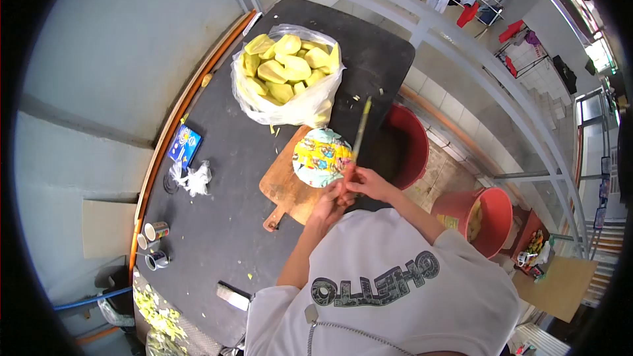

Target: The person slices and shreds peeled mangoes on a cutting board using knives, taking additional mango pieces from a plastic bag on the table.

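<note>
My right hand (370,183) is closed on the reddish handle of a knife (361,133), whose long narrow blade points up and away from me. Close against it, my left hand (334,202) has its fingers curled around the lower end of the same handle. Just beyond both hands, a round dish with a yellow and light-blue cartoon print (320,159) lies on a wooden cutting board (277,186). Farther back stands a white plastic bag (267,111) filled with peeled, pale yellow-green pieces of produce (288,68).
The dark table (231,224) carries a blue packet (184,144), a crumpled white bag (196,178), cups (157,231) and a wide metal blade (233,295). Red buckets (422,148) (494,224) stand right of it. A metal railing (475,56) runs behind.
</note>
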Available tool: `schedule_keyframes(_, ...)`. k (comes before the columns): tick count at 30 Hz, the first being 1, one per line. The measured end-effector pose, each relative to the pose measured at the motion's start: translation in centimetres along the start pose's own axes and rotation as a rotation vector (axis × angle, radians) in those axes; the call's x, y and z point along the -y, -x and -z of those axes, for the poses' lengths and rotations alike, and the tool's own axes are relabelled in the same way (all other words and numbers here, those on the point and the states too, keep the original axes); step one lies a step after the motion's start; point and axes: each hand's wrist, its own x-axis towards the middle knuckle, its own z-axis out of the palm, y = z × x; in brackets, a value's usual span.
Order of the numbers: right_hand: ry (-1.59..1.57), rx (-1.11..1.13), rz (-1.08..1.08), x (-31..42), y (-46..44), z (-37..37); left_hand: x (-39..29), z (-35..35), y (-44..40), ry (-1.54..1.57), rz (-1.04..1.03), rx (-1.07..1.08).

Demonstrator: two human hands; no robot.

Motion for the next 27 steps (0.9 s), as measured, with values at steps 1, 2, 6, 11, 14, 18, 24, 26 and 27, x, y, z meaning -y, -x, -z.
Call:
schedule_keyframes(1,-0.085,-0.057,0.058,0.5,0.1,-0.4,-0.1,-1.6,-0.6,-0.012,0.04,0.023)
schedule_keyframes(2,-0.086,-0.065,0.065,1.0,0.2,-0.2,-0.6,-2.4,-0.9,-0.02,0.046,0.028)
schedule_keyframes(6,-0.33,-0.18,0.07,2.6,0.7,1.2,-2.1,-4.5,-2.2,-0.02,0.165,0.153)
schedule_keyframes(11,-0.201,-0.466,0.286,4.5,0.0,2.2,-3.7,-4.6,-4.2,-0.672,0.136,0.137)
schedule_keyframes(14,-0.163,-0.64,0.356,10.7,1.2,3.0,-7.8,-3.7,-6.7,-1.135,-0.063,-0.129)
schedule_keyframes(18,0.164,-0.914,0.612,11.8,1.2,4.4,-15.3,-1.3,-10.2,-1.216,-0.422,-0.284)
schedule_keyframes(24,0.685,-0.861,0.139,4.0,-1.8,8.2,-25.1,-4.8,-15.4,-1.306,-0.651,-0.479)
schedule_keyframes(26,0.63,-0.889,0.134,4.7,-3.1,9.2,-27.8,-3.6,-18.4,-1.583,-0.821,-0.568)
schedule_keyframes(27,0.66,-0.907,0.131,6.1,-2.7,8.8,-28.1,-3.0,-19.1,-1.699,-0.91,-0.573)
